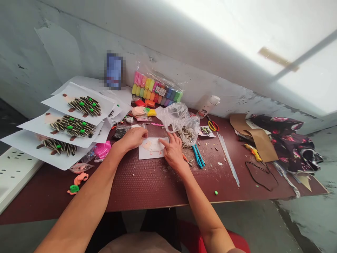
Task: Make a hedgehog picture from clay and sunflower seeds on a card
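Observation:
A small sheet of white paper [147, 154] lies on the table in front of me, bearing a flat pale clay animal shape [151, 145] with outlined legs. My left hand [134, 137] is curled at the sheet's upper left corner, fingers closed; whether anything is pinched in them is hidden. On the sheet's right side rests my right hand [173, 147], index finger stretched over the pale clay and the other fingers apart. Just beyond it, striped sunflower seeds [185, 134] spill from a clear plastic bag [175, 116]. A blue utility knife [198, 156] lies right of that hand.
Finished seed hedgehog pictures [84, 105] are stacked at left. Coloured clay packs [158, 88] lean on the wall. Scissors [212, 124], a white bottle [209, 106], glue sticks [228, 160] and a yellow glue gun [253, 151] lie right. Pink clay [102, 150] sits left.

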The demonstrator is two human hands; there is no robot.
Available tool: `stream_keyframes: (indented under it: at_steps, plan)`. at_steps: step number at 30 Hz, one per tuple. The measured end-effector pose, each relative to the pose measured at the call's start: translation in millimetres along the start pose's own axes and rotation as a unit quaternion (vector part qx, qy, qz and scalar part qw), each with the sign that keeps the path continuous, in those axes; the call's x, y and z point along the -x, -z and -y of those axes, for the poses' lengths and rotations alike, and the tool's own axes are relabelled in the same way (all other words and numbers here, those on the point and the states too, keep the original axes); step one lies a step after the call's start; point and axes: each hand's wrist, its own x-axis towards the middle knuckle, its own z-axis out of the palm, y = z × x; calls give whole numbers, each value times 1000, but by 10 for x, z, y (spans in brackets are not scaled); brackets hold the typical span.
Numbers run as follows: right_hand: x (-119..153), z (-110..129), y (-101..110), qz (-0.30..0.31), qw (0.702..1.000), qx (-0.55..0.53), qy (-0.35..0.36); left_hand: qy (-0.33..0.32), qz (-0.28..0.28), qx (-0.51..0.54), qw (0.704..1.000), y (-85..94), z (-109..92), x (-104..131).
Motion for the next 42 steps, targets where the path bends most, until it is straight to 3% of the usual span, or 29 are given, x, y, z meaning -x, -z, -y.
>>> stream_keyframes:
  at_steps: [17,24,35,42]
  plan:
    - [106,14,-26,0,999,21,36,24,10,10,1000,32,-65,22]
    - [225,-120,-35,-31,999,28,-28,20,-3,18,1000,-5,-21,5]
    - [297,-77,-37,-16,999,46,-1,13,-22,13,1000,-64,14,-3]
    - [208,-53,-24,-9,999,49,15,18,-25,13,999,-78,26,-3]
